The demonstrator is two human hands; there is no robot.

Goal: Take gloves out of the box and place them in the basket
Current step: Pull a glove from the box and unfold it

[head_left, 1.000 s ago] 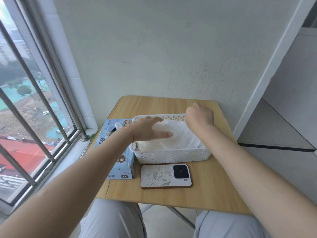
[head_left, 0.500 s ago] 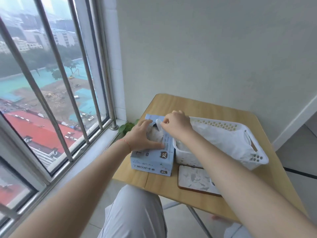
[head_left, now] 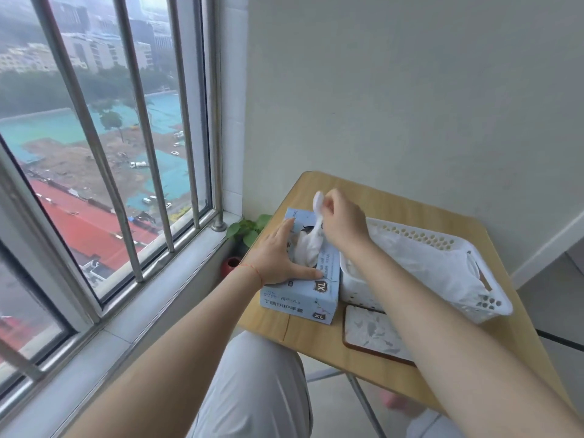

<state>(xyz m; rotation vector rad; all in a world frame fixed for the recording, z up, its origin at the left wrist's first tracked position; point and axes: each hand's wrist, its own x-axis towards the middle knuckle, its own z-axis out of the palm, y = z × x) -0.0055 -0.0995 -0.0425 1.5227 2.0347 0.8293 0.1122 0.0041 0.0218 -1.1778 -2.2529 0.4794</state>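
Beside the barred window, against a pale wall: one wooden desk, folding legs beneath. On the desk's right part, one white perforated basket, already holding a heap of thin white gloves. Just left of the basket, touching it: one light-blue box marked XL, its top opening showing bunched white gloves. In front of the basket, partly hidden by a forearm: one flat patterned phone. At the desk's far left corner, lower down: green plant leaves above a red pot. Left hand: fingers spread flat, pressing on the box top. Right hand: fingertips pinching one white glove, which stretches upward from the box opening, its lower end not yet out.
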